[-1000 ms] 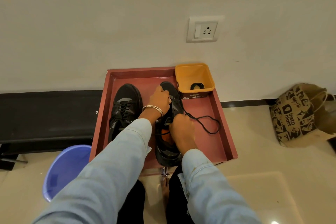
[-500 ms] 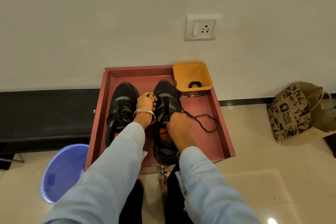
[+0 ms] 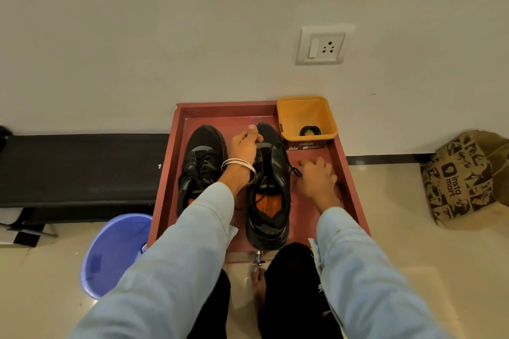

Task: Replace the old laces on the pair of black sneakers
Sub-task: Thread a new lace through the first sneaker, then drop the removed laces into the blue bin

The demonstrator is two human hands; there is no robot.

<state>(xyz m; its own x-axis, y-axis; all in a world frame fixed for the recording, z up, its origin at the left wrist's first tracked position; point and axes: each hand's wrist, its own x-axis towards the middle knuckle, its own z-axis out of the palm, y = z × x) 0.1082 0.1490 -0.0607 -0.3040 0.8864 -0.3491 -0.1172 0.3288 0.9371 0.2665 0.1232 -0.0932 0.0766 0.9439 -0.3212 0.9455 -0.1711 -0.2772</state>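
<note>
Red tray (image 3: 347,173) on the floor against the wall, carrying two black sneakers side by side. Left sneaker (image 3: 199,162), laced, along the tray's left edge; right sneaker (image 3: 271,192) at the tray's centre, heel at the near edge. Yellow tub (image 3: 325,129) in the far right corner. Left hand (image 3: 245,146) grips the right sneaker's toe end. Right hand (image 3: 316,179), blurred, near the right edge, over the loose black lace (image 3: 295,170); its grip cannot be told
</note>
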